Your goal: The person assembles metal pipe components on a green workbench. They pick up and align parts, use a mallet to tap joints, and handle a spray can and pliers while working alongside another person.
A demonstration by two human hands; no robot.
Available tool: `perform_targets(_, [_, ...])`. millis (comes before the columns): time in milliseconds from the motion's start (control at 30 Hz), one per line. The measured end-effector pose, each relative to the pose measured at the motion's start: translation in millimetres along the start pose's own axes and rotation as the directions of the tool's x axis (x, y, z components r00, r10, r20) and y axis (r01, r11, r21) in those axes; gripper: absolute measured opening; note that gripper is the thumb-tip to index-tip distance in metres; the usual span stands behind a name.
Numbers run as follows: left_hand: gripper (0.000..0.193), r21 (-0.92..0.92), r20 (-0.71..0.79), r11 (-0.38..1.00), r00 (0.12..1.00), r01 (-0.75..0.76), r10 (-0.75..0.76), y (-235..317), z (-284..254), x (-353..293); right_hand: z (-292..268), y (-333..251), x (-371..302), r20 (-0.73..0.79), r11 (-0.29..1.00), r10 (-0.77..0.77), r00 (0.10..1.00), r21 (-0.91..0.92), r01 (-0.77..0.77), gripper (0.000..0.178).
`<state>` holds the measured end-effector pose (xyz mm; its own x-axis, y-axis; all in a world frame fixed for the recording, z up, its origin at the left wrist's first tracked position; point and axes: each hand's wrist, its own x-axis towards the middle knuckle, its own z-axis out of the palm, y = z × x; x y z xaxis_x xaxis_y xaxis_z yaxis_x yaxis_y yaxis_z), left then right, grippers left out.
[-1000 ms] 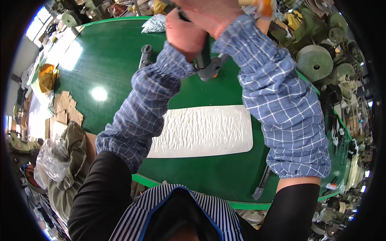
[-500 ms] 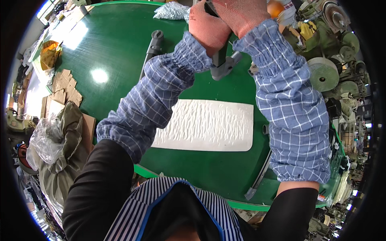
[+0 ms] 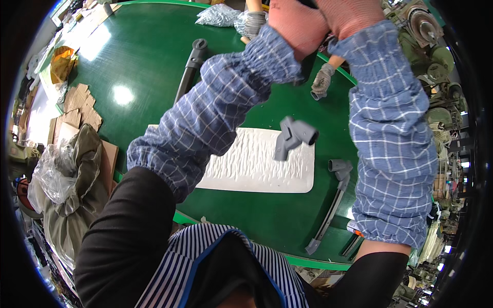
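Observation:
My left hand and my right hand, both in pink knit gloves, are raised close together at the top edge. The left is closed round a dark bar, mostly hidden by glove and sleeve. The right is closed too; its fingertips are cut off, and what it grips is hidden. Below them a grey angled plastic joint shows over the white wrinkled foam sheet; whether it touches the sheet I cannot tell. A grey tube with a round-holed end lies left of my hands.
Opposite, a person's grey-gloved hand touches a grey piece; their other hand is by plastic bags. A jointed grey tube lies at right on the green table. Cardboard and a draped bag stand left.
Both my hands have shifted right and up. The grey joint, earlier at the bar beneath my hands, now appears nearer, over the foam sheet. The other person's gloved hands have come into sight.

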<state>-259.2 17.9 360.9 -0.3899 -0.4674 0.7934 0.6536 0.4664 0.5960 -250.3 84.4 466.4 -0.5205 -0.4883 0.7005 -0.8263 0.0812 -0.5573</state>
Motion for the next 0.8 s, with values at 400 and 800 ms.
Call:
perform_targets(400, [0.029, -0.139, 0.428, 0.962, 0.89, 0.236, -0.156, 9.9, -22.5, -83.1, -51.2, 21.1, -113.0, 0.116, 0.954, 0.232, 0.966, 0.167, -0.249, 0.048])
perform_targets(800, [0.029, -0.225, 0.919, 0.829, 0.172, -0.513, 0.355, 26.1, -143.6, -308.7, -40.7, 84.7, -541.7, -0.314, 0.1, 0.942, 0.115, -0.064, -0.993, 0.078])
